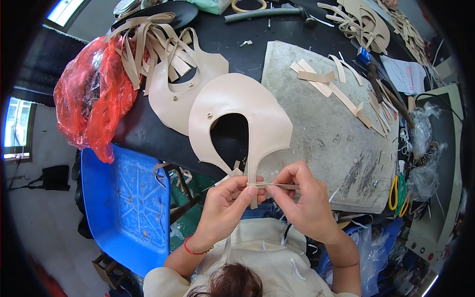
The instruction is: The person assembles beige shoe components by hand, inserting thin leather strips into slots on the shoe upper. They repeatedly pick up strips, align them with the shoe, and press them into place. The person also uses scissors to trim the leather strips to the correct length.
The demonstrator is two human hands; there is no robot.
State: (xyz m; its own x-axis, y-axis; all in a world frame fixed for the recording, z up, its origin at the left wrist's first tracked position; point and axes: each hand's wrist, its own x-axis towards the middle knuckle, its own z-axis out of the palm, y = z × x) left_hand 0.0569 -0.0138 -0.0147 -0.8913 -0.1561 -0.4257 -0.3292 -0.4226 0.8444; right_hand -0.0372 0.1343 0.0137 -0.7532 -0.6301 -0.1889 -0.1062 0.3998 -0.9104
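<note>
My left hand [225,203] and my right hand [302,198] pinch a thin beige leather strap [277,186] between thumbs and forefingers at the near table edge. The strap lies across the lower end of a beige leather shoe upper [257,114] with a teardrop opening and a small metal stud. That upper rests partly on the black table [232,44] and partly on a grey stone slab [316,128]. A second beige upper [180,94] lies just behind it, to the left.
A pile of beige straps [148,44] and a red plastic bag [94,94] sit at the left. Cut strips [326,81] lie on the slab. A blue plastic stool [126,208] stands below left. Tools, tape rolls and more uppers [366,24] crowd the right.
</note>
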